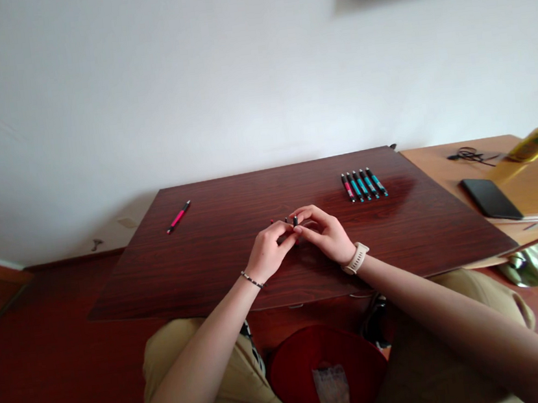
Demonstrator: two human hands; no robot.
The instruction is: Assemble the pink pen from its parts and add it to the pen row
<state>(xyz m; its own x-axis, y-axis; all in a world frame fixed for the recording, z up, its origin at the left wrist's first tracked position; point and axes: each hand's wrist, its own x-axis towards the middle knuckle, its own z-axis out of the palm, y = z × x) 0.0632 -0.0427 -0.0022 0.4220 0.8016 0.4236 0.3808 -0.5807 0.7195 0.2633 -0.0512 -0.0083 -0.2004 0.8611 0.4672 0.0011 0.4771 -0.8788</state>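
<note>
My left hand [269,251] and my right hand [322,233] meet over the near middle of the dark wooden table [224,233]. Between their pinched fingertips stands a small black pen part [295,221], roughly upright; the fingers cover its lower end. Both hands seem to grip it. Just behind the fingers, small dark and reddish bits show on the tabletop, mostly hidden. To the right lies a row of several pens [365,184], one pink and black, the others teal and black. A single pink and black pen [179,217] lies slanted at the far left.
A lighter wooden table [537,188] adjoins on the right, bearing a black phone [491,198], a dark cable [470,154] and a yellow can [531,146]. Below the front edge is a red stool [290,372] with a clear plastic bag [333,390]. A white wall stands behind.
</note>
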